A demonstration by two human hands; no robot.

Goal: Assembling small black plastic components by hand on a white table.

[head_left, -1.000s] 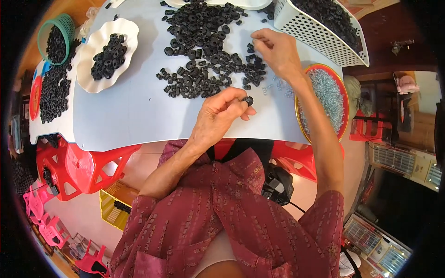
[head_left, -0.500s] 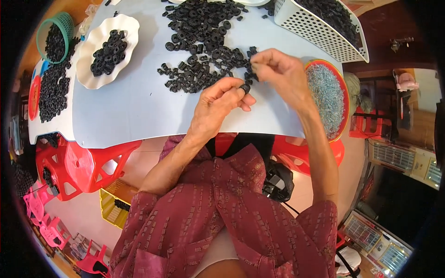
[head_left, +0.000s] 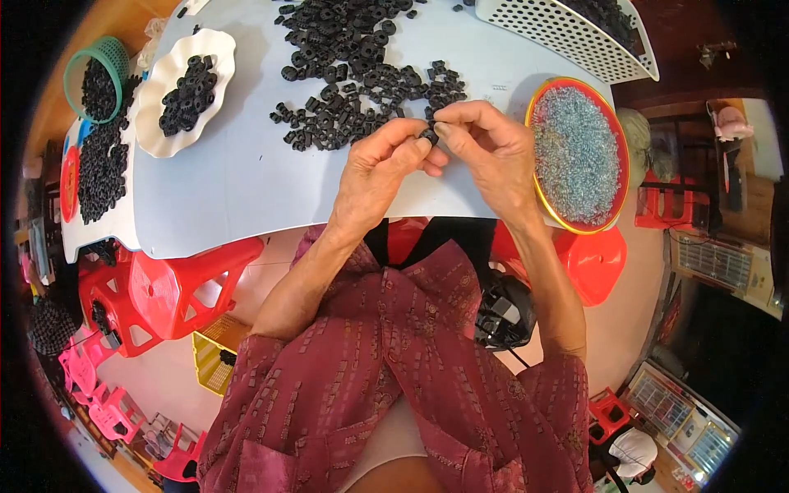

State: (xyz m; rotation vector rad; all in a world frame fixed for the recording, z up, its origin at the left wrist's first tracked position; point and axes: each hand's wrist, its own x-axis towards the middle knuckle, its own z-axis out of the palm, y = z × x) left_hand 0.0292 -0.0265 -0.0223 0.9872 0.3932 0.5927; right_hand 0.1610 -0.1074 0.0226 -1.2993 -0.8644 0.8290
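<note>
A small round black plastic part [head_left: 427, 135] sits between the thumb and fingers of my left hand [head_left: 370, 174], above the table's near half. The fingertips of my right hand [head_left: 500, 160] are pinched together right beside that part, seeming to meet it. Whatever those right fingertips grip is hidden or too small to name. Just beyond both hands spreads a loose heap of similar black parts [head_left: 337, 111] on the pale table [head_left: 238, 193].
On the left, a wavy white dish [head_left: 153, 135] holds black parts. A red, yellow-rimmed bowl [head_left: 622, 182] of small clear pieces stands at right. A white perforated basket [head_left: 567, 39] is at the far right, a green basket [head_left: 120, 51] far left. Red stools [head_left: 177, 283] stand below.
My right hand has come left from the heap's edge to the part in my left hand, its fingertips now at it. The view has shifted slightly.
</note>
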